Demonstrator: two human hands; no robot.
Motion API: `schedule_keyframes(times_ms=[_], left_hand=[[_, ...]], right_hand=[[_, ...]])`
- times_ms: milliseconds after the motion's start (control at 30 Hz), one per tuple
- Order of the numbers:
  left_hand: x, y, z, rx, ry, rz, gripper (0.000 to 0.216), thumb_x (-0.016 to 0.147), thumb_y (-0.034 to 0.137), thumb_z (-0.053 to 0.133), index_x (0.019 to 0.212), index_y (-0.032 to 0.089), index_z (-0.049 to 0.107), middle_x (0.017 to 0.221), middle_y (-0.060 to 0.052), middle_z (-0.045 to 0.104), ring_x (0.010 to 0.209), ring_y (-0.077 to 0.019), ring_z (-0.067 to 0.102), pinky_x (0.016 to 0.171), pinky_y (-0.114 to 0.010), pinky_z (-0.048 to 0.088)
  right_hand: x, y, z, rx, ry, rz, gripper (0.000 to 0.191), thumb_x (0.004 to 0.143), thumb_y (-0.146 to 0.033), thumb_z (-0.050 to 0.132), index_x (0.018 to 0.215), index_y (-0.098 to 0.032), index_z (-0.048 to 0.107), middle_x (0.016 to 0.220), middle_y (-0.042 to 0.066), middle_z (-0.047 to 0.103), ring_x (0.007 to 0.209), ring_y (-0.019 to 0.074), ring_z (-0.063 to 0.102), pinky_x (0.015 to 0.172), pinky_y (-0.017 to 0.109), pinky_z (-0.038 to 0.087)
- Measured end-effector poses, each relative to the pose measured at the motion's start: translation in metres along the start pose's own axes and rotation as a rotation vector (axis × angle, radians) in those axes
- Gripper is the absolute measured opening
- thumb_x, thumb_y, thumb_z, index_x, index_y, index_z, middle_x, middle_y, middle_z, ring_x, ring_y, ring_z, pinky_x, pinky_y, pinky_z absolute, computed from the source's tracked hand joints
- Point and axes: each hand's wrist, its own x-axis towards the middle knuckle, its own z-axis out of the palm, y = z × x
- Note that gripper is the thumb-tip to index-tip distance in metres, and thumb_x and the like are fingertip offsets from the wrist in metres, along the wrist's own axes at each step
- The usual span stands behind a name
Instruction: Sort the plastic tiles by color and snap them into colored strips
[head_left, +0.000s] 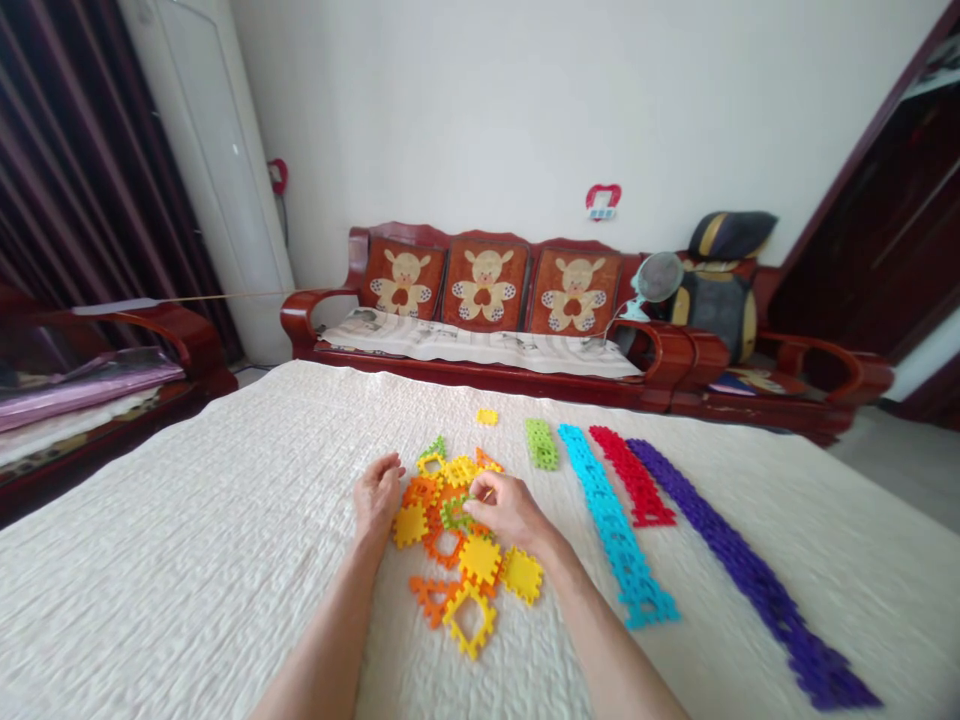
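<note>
A heap of loose plastic puzzle tiles (pixel 457 545) in yellow, orange and green lies on a cream quilted cloth (pixel 225 560). My left hand (pixel 377 493) rests at the heap's left edge, fingers curled over an orange tile. My right hand (pixel 504 508) pinches a green tile (pixel 454 512) in the middle of the heap. To the right lie joined strips: a short green strip (pixel 541 444), a long cyan strip (pixel 616 530), a red strip (pixel 634 476) and a long purple strip (pixel 750 575). One yellow tile (pixel 487 416) lies apart, farther back.
A red wooden sofa (pixel 495 330) with bear-print cushions stands behind the cloth against a white wall. A small fan (pixel 654 282) and bags (pixel 716 290) sit at its right end. Another wooden seat (pixel 112 370) is at left, dark curtains behind it.
</note>
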Motion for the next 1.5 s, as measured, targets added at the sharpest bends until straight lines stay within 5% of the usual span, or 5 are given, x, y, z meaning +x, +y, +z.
schedule_keyframes(times_ms=[233, 467, 700, 1000, 1500], left_hand=[[0.005, -0.009, -0.001, 0.091, -0.015, 0.02, 0.031, 0.071, 0.022, 0.053, 0.099, 0.017, 0.065, 0.099, -0.008, 0.07, 0.086, -0.0179, 0.067, 0.071, -0.027, 0.051], [0.003, -0.006, -0.002, 0.121, -0.009, 0.028, 0.029, 0.071, 0.022, 0.054, 0.097, 0.018, 0.066, 0.097, -0.008, 0.071, 0.087, -0.0183, 0.066, 0.074, -0.028, 0.051], [0.003, -0.005, -0.003, 0.139, 0.006, 0.039, 0.029, 0.069, 0.023, 0.055, 0.096, 0.018, 0.068, 0.096, -0.008, 0.071, 0.087, -0.0196, 0.066, 0.078, -0.03, 0.051], [0.004, -0.007, -0.003, 0.157, -0.008, 0.02, 0.031, 0.07, 0.025, 0.055, 0.098, 0.018, 0.066, 0.099, -0.008, 0.07, 0.087, -0.0193, 0.066, 0.074, -0.029, 0.052], [0.004, -0.009, -0.005, 0.134, -0.037, 0.025, 0.029, 0.071, 0.023, 0.055, 0.097, 0.019, 0.065, 0.094, -0.008, 0.072, 0.086, -0.0201, 0.067, 0.064, -0.027, 0.052]], right_hand=[[-0.017, 0.062, -0.04, -0.284, 0.511, 0.044, 0.01, 0.069, -0.015, 0.046, 0.073, -0.02, 0.053, 0.075, 0.003, 0.059, 0.074, 0.016, 0.055, 0.072, 0.027, 0.044], [-0.026, 0.087, -0.019, -0.44, 0.562, 0.048, 0.033, 0.063, -0.006, 0.041, 0.091, -0.017, 0.056, 0.097, 0.009, 0.057, 0.101, 0.0199, 0.051, 0.092, 0.032, 0.04], [-0.021, 0.076, -0.015, -0.578, 0.526, 0.298, 0.039, 0.072, -0.043, 0.056, 0.098, -0.014, 0.058, 0.095, 0.014, 0.058, 0.099, 0.0275, 0.053, 0.086, 0.036, 0.04], [-0.012, 0.081, -0.024, -0.648, 0.38, 0.367, 0.037, 0.066, -0.035, 0.061, 0.096, -0.013, 0.063, 0.094, 0.016, 0.061, 0.093, 0.0265, 0.057, 0.083, 0.034, 0.041], [0.015, 0.102, -0.025, -0.561, 0.714, 0.26, 0.036, 0.074, -0.027, 0.056, 0.107, -0.014, 0.055, 0.103, 0.015, 0.053, 0.101, 0.0275, 0.048, 0.091, 0.037, 0.037]])
